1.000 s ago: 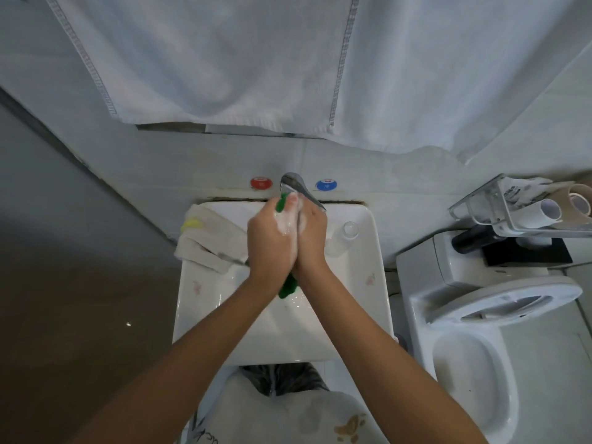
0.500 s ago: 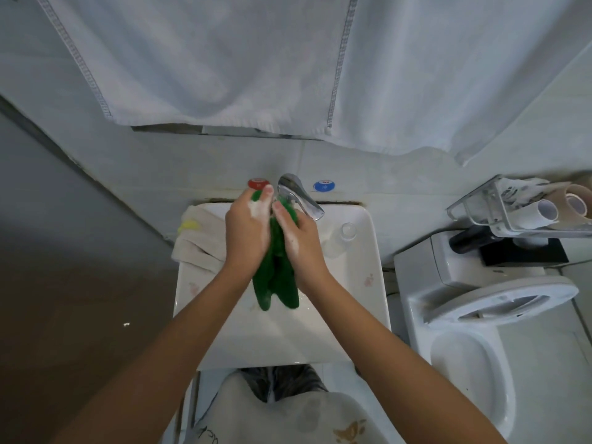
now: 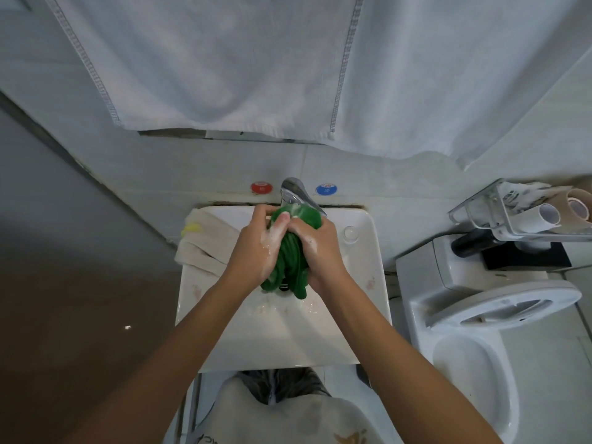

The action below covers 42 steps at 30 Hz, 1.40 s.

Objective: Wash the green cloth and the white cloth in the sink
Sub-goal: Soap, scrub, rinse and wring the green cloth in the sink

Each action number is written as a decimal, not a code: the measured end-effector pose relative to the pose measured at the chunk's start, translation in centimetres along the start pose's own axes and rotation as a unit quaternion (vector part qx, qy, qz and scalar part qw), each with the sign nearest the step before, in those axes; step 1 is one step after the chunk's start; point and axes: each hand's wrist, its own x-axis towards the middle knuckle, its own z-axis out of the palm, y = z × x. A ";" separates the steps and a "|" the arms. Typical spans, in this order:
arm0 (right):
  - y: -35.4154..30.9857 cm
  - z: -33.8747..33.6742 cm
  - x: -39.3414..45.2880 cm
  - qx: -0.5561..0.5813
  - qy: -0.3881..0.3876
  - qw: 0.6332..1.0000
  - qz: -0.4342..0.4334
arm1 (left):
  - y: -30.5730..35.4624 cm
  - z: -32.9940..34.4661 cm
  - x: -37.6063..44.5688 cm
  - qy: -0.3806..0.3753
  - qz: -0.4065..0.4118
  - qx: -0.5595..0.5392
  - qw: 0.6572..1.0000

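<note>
Beside sink [image 3: 368,283], white cloth [image 3: 205,248] left, toilet [image 3: 480,331] right

The light is soft, cool and even, rather dim, with no hard shadows. The floor [image 3: 80,315] at 9 o'clock lies in brown gloom with one small glint. My wide lens bends straight lines toward the edges. My forearms blur slightly at 6 o'clock.

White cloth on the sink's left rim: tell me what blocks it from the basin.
Nothing fixed. The white cloth lies beside the basin, but both hands and the green cloth occupy the middle.
</note>
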 end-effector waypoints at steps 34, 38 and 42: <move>-0.9 1.9 0.1 -0.091 0.123 0.975 -0.162 | 1.0 1.6 -1.0 0.205 0.032 -0.120 0.971; 1.0 3.4 0.0 -0.072 0.129 0.978 -0.149 | 0.6 2.0 1.3 0.271 -0.013 -0.151 0.951; 0.7 2.5 1.1 -0.097 0.119 0.982 -0.109 | -0.3 2.8 0.5 0.243 -0.009 -0.143 0.960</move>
